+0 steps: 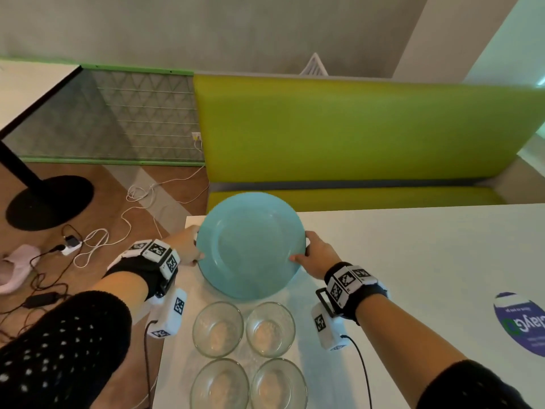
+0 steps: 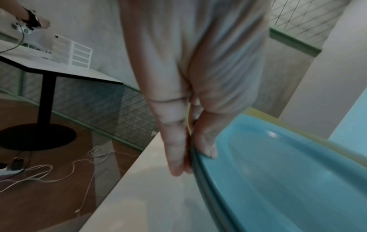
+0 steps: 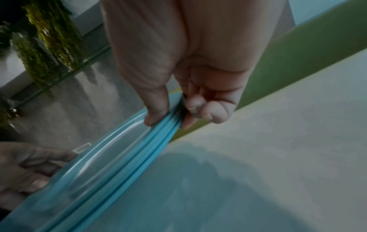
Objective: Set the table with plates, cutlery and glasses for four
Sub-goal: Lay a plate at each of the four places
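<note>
A stack of light blue plates [image 1: 250,246] is held between both hands over the far left corner of the white table [image 1: 413,261], and it casts a shadow on the tabletop. My left hand [image 1: 194,252] grips the left rim, thumb [image 2: 206,147] on top and fingers underneath. My right hand [image 1: 303,252] pinches the right rim, where several stacked plate edges [image 3: 158,141] show under its thumb [image 3: 155,113]. Several clear glasses [image 1: 218,329] stand in a square just in front of the plates, between my wrists.
A green bench [image 1: 354,128] runs behind the table. A round blue sticker [image 1: 522,323] lies on the tabletop at the right. Cables and a power strip [image 1: 70,246] lie on the floor to the left, beside a black table base [image 1: 50,202]. Another person's hand [image 2: 33,20] works at a far table.
</note>
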Motion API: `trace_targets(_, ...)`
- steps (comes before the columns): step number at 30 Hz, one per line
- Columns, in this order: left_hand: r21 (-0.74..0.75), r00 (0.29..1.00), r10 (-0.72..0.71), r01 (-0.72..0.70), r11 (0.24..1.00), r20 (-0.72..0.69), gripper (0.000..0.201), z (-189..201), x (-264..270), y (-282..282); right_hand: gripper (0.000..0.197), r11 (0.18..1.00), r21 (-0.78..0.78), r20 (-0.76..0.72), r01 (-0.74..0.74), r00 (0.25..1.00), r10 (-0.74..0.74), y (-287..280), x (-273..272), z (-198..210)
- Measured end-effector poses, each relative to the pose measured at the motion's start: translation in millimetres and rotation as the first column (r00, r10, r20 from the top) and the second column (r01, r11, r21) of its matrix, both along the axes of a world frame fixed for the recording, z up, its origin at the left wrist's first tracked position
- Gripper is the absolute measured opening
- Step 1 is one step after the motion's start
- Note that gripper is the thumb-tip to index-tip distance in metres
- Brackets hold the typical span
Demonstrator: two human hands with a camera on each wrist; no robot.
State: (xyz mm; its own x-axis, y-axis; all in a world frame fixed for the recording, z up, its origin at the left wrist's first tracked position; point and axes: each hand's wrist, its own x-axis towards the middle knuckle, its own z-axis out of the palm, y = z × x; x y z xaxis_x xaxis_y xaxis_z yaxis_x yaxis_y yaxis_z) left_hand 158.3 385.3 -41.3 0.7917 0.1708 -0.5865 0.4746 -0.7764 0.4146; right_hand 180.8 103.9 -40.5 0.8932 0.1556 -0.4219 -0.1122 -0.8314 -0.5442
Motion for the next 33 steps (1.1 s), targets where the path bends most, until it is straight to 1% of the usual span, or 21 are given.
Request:
trace_targets(3, -0.083, 0.993, 0.04, -0.031, 0.996, 0.109, 0.072, 37.5, 12.9, 3.0, 0.063, 0.997, 0.066, 0.114, 0.036, 0.993, -0.043, -3.0, -0.1, 28.4)
trace_targets(5, -0.067, 0.984, 0.02, -0.008, 0.998, 0.175, 0.072, 65.8, 14.8, -0.1, 0.063, 0.993, 0.106, 0.172, 0.055, 0.982, -0.073, -8.3, -6.8, 49.2)
trace_targets(6, -0.065, 0.977, 0.017, -0.003, 0.998, 0.212, 0.069, 78.1, 13.0, -3.4, 0.061, 0.991, 0.122, 0.2, 0.062, 0.976, -0.085, -11.9, -12.7, 59.9)
trace_targets(8, -0.129, 0.963, 0.029, 0.006, 0.992, 0.268, 0.058, 99.2, 4.6, -11.8, 0.057, 0.987, 0.139, 0.251, 0.08, 0.961, -0.113, -21.1, -27.9, 80.7)
trace_targets(10, -0.232, 0.955, 0.063, 0.006, 0.973, 0.289, 0.038, 116.6, -8.8, -22.8, 0.052, 0.982, 0.153, 0.288, 0.109, 0.946, -0.15, -31.8, -47.8, 99.0)
trace_targets(11, -0.299, 0.952, 0.089, 0.002, 0.954, 0.292, 0.023, 125.2, -17.6, -29.9, 0.05, 0.978, 0.16, 0.299, 0.132, 0.938, -0.175, -38.4, -58.5, 106.6)
trace_targets(12, -0.355, 0.949, 0.109, 0.003, 0.935, 0.295, 0.014, 133.4, -27.0, -37.4, 0.049, 0.973, 0.17, 0.31, 0.157, 0.929, -0.204, -45.6, -71.0, 114.2)
trace_targets(14, -0.443, 0.95, 0.122, 0.019, 0.897, 0.288, 0.017, 149.5, -47.6, -54.7, 0.045, 0.952, 0.221, 0.317, 0.211, 0.907, -0.275, -61.2, -97.9, 128.7)
trace_targets(17, -0.555, 0.952, 0.131, 0.047, 0.831, 0.277, 0.014, 168.7, -78.2, -81.8, 0.037, 0.872, 0.358, 0.275, 0.335, 0.854, -0.441, -85.7, -141.1, 146.5)
trace_targets(21, -0.718, 0.953, 0.203, 0.023, 0.695, 0.226, 0.018, 177.9, -117.4, -122.7, 0.036, 0.73, 0.509, 0.19, 0.457, 0.767, -0.613, -117.2, -199.3, 156.2)
trace_targets(23, -0.762, 0.955, 0.216, 0.015, 0.648, 0.202, 0.018, 179.3, -136.9, -144.4, 0.035, 0.671, 0.535, 0.159, 0.514, 0.719, -0.677, -131.0, -224.1, 154.3)
trace_targets(25, -0.791, 0.959, 0.219, 0.008, 0.611, 0.179, 0.027, 177.2, -152.4, -164.5, 0.034, 0.623, 0.549, 0.137, 0.558, 0.675, -0.725, -144.2, -244.7, 151.8)
trace_targets(26, -0.804, 0.963, 0.216, 0.002, 0.594, 0.161, 0.032, 173.9, -157.9, -173.6, 0.031, 0.601, 0.557, 0.131, 0.573, 0.654, -0.745, -149.9, -253.9, 151.3)
trace_targets(28, -0.825, 0.969, 0.214, -0.019, 0.565, 0.124, 0.037, 166.6, -168.6, -189.8, 0.014, 0.559, 0.578, 0.095, 0.595, 0.631, -0.77, -159.9, -269.3, 151.2)
trace_targets(29, -0.833, 0.97, 0.219, -0.032, 0.552, 0.108, 0.038, 162.2, -174.0, -197.7, 0.016, 0.538, 0.587, 0.073, 0.604, 0.623, -0.779, -164.7, -276.3, 150.7)
trace_targets(31, -0.846, 0.971, 0.226, -0.055, 0.53, 0.078, 0.04, 152.6, -181.6, -212.1, 0.028, 0.49, 0.607, 0.023, 0.625, 0.603, -0.798, -174.0, -286.6, 146.6)
trace_targets(33, -0.853, 0.969, 0.242, -0.078, 0.517, 0.057, 0.041, 145.4, -189.7, -224.8, 0.029, 0.446, 0.615, -0.023, 0.65, 0.58, -0.814, -181.1, -293.5, 142.7)
